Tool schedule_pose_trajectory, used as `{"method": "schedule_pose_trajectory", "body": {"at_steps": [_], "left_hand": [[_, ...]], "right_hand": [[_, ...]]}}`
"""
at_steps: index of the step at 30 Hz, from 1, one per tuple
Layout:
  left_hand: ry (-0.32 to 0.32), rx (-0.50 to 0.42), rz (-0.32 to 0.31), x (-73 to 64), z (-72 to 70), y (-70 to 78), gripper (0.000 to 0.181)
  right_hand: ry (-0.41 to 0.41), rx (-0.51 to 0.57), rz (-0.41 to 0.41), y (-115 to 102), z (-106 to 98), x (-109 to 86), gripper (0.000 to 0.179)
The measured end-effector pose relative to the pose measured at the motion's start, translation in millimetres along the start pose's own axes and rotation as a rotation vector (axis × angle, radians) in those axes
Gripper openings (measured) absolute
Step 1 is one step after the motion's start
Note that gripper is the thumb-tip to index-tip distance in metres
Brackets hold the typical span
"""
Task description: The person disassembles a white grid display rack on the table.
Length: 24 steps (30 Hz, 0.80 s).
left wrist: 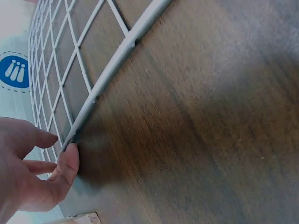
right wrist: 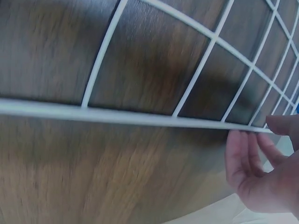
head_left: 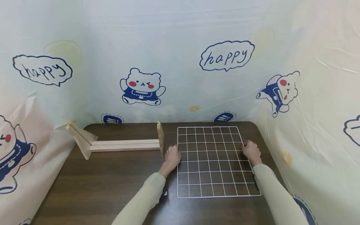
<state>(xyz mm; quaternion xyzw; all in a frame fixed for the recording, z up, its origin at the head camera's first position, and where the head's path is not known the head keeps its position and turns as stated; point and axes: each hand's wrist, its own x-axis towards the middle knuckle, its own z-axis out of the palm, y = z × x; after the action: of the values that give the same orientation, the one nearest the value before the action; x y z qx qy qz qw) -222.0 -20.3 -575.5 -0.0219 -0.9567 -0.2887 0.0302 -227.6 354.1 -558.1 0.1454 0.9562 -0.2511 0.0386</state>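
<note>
A white wire grid panel (head_left: 211,161) lies over the right half of the dark wooden table, close over its surface. At its left edge my left hand (head_left: 172,155) pinches the rim wire; the left wrist view has the thumb (left wrist: 46,138) on one side of the wire and a fingertip (left wrist: 70,157) on the other. My right hand (head_left: 251,152) holds the opposite rim, with fingers (right wrist: 238,156) under the wire and the thumb (right wrist: 282,125) above it. Both hands grip beyond the middle of the panel's sides.
To the left stands a pale wooden rack (head_left: 125,145) with two upright ends joined by slats; its right end is close to my left hand. The brown table (head_left: 92,187) meets a printed cloth backdrop (head_left: 180,62) behind and at both sides.
</note>
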Motion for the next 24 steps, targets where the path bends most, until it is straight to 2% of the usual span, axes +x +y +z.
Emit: {"method": "schedule_pose_trajectory", "body": {"at_steps": [6,9,12,19,24], "left_hand": [[-0.009,-0.033,0.027,-11.1,0.8,1.3,0.040],[-0.029,-0.075,0.068,-18.8,-1.9,3.0,0.049],[-0.042,-0.126,0.126,-26.0,-2.8,1.8,0.051],[-0.040,-0.166,0.247,-39.1,-1.7,-8.0,0.049],[-0.025,-0.208,0.276,-56.7,-7.5,-16.7,0.046]], "right_hand": [[0.021,0.043,0.040,-5.2,8.6,-6.4,0.048],[0.053,0.056,0.040,-6.3,10.7,-7.2,0.054],[0.087,0.062,0.022,-7.9,10.8,-9.5,0.058],[0.144,0.103,-0.053,-15.0,6.4,-21.0,0.057],[0.203,0.168,-0.115,-22.1,-1.3,-39.2,0.051]]}}
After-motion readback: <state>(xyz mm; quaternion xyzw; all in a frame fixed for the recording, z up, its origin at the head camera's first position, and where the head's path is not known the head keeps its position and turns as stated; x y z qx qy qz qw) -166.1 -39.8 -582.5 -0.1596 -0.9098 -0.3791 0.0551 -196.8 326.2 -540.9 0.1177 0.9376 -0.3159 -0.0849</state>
